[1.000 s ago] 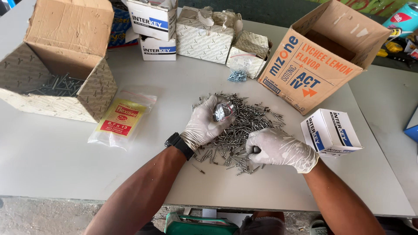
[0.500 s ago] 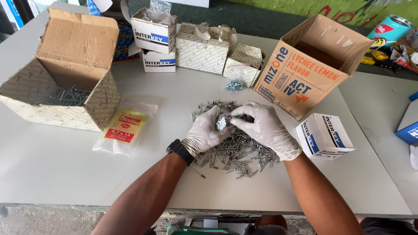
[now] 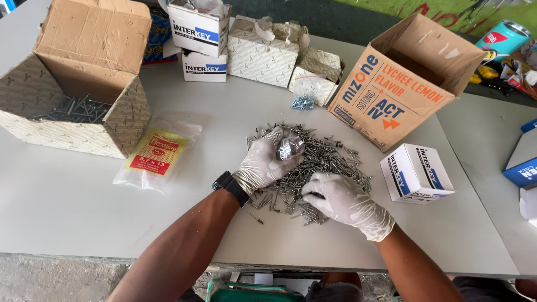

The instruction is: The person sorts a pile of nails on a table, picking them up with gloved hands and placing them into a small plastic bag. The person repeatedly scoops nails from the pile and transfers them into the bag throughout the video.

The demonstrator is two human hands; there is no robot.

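Note:
A pile of small grey screws (image 3: 319, 162) lies spread on the grey table (image 3: 67, 207). My left hand (image 3: 263, 162), in a white glove with a black watch at the wrist, holds a small clear bag of screws (image 3: 290, 147) above the pile. My right hand (image 3: 341, 201), also gloved, rests palm down on the near edge of the pile, its fingers curled among the screws. Whether it pinches any is hidden.
An open patterned box (image 3: 78, 106) with screws stands at the left, beside a stack of clear bags with a yellow and red label (image 3: 156, 154). An open orange carton (image 3: 403, 84) and a small white box (image 3: 417, 173) sit at the right. More small boxes (image 3: 263, 50) line the back.
My right hand has come down from the bag in my left hand to the near side of the pile. My left hand has stayed over the pile with the bag.

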